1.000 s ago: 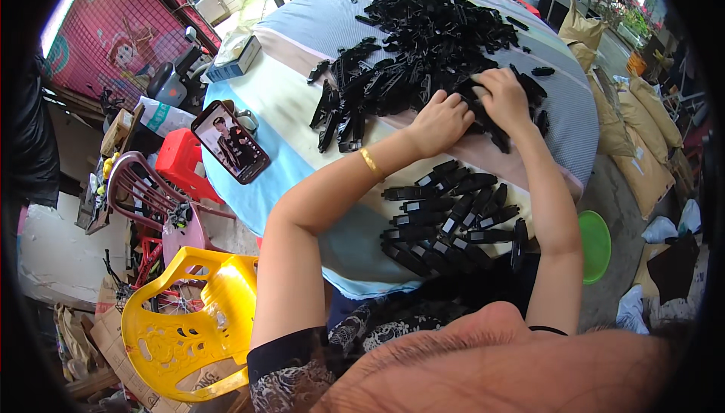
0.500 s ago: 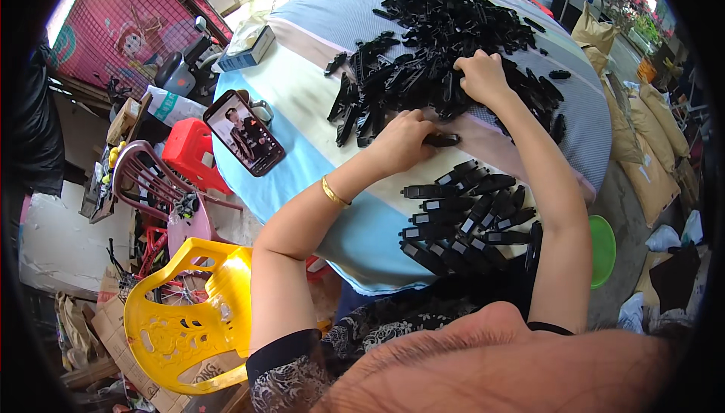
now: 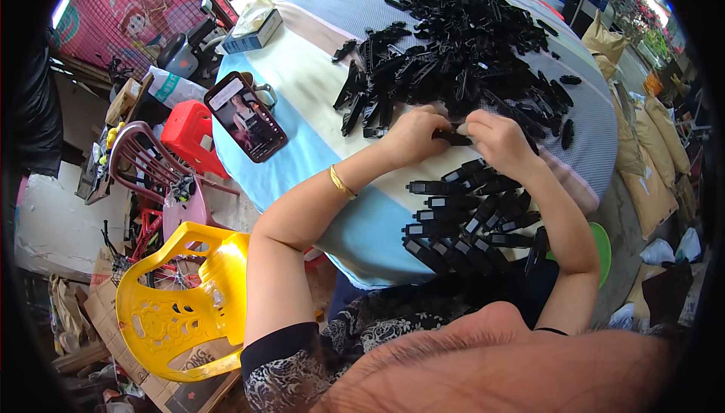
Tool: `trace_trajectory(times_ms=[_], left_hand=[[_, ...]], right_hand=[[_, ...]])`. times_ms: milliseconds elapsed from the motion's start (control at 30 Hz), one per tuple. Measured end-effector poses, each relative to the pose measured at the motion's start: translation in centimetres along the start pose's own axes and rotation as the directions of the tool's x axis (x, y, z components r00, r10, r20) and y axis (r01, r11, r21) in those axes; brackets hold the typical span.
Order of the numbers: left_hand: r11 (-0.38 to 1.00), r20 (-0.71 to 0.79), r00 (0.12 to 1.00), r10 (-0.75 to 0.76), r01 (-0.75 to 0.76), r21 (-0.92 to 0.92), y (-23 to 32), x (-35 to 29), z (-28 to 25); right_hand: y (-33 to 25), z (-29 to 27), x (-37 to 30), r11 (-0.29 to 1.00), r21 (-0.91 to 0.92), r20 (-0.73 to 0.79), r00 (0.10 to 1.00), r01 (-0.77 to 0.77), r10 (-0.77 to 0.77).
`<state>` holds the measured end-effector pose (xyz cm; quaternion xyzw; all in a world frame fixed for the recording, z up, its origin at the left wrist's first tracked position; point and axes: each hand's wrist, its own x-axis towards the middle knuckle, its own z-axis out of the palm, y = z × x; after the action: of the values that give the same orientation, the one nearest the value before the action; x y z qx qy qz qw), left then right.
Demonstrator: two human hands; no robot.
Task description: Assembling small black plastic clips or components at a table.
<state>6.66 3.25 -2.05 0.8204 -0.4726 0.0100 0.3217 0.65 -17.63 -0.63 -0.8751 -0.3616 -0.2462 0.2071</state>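
Observation:
My left hand (image 3: 414,137) is closed around a small, long black plastic piece (image 3: 454,139), whose end sticks out toward the right. Meeting it there, my right hand (image 3: 500,139) has thumb and fingers pinched together against that end. Whatever is between its fingertips is too small to make out. Beyond both hands spreads a large heap of loose black plastic parts (image 3: 472,43). Closer to me, several black pieces with small grey rectangles (image 3: 470,220) lie in rough rows on the cloth.
A striped cloth (image 3: 317,99) covers the round table. On its left side stand a phone (image 3: 245,118) showing a video and a blue tissue box (image 3: 253,34). A yellow plastic chair (image 3: 181,300) and red stool (image 3: 192,137) are left; a green basin (image 3: 602,250) and sacks (image 3: 642,171) are right.
My right hand has come back from the heap toward me and now meets my left hand at the black piece. The left hand keeps its hold, and the phone's picture has changed.

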Motion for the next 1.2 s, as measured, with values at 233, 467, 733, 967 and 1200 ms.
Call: trace_trajectory(times_ms=[233,467,733,967,1200], left_hand=[[0.999,-0.059,0.997,0.039,-0.038,0.026,-0.2,0.1,0.5],[0.999,-0.087,0.996,0.029,-0.032,-0.034,0.0,0.3,0.5],[0.991,-0.071,0.988,-0.137,0.137,-0.006,0.3,0.1,0.1],[0.987,-0.027,0.991,-0.132,0.129,-0.097,0.8,0.7,-0.2],[0.985,0.181,0.983,-0.040,0.070,-0.159,1.0,0.8,-0.9]], right_hand=[[1.1,1.9,0.0,0.648,0.529,0.162,0.815,-0.548,0.557],[0.0,-0.4,0.4,0.403,0.717,0.163,0.699,-0.568,0.696],[-0.3,-2.6,-0.1,0.971,0.052,0.170,0.960,-0.234,0.222],[0.3,-0.9,0.2,0.989,0.117,0.061,0.994,-0.093,0.087],[-0.9,-1.9,0.9,0.764,0.441,0.370,0.871,-0.472,0.324]])
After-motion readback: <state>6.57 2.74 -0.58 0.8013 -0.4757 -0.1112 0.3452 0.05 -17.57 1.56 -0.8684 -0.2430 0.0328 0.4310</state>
